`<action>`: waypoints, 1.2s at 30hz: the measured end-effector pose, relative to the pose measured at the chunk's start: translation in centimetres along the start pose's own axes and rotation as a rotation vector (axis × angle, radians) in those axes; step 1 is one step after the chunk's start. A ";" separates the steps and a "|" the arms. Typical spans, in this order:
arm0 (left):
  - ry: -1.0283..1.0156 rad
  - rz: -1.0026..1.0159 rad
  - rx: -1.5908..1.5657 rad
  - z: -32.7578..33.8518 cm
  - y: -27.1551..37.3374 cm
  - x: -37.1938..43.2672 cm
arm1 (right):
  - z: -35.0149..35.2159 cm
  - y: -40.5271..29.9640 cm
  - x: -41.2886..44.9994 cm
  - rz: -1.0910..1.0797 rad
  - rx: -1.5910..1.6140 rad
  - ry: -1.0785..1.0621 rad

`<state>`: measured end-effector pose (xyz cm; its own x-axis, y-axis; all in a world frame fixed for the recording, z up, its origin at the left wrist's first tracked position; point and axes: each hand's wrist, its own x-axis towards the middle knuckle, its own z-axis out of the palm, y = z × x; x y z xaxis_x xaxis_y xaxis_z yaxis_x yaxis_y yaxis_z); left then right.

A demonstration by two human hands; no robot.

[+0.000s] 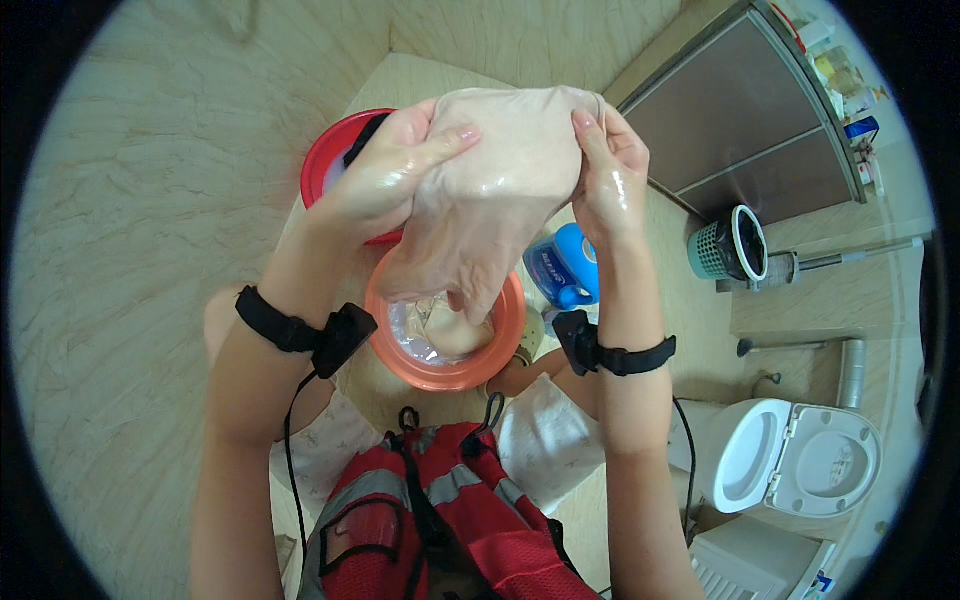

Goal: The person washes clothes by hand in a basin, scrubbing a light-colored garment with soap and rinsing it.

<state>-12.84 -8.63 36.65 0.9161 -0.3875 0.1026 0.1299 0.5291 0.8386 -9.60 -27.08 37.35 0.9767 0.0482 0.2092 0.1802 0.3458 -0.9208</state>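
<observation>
A wet, pale beige cloth garment [502,165] is stretched between my two hands, its lower part hanging in folds. My left hand [405,161] grips its left edge with the thumb on the front. At the upper right edge, my right hand [611,161] pinches the fabric between thumb and fingers. Below hangs the cloth over an orange plastic basin [446,379] that holds soapy liquid and more pale fabric [454,330]. Behind my left hand is a red basin [330,146] with liquid and a dark cloth [365,139], partly hidden.
A blue detergent bottle [559,266] stands right of the orange basin. Farther right are a teal waste basket [709,251] with a black liner, a toilet [746,457] with its lid up, and a cabinet [735,105]. Black cables run from the devices strapped on both forearms.
</observation>
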 end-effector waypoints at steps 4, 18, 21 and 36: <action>0.119 0.118 0.148 -3.3 -4.4 1.0 | 4.3 2.3 -1.9 -0.341 -0.745 0.061; 0.102 -0.165 -0.292 -3.1 -9.1 2.2 | 3.9 5.8 -0.6 -0.449 -0.996 0.050; -0.127 0.042 0.037 -6.2 -9.8 0.6 | 6.4 7.1 -4.4 -0.919 -0.943 -0.099; -0.149 -0.029 0.089 -1.2 0.1 -1.0 | 1.1 0.2 -1.8 -0.483 -0.530 -0.341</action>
<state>-13.28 -7.28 36.02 0.8453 -0.5127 0.1502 0.1154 0.4498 0.8857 -11.49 -26.09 37.12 0.7022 0.3208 0.6356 0.6899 -0.0862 -0.7188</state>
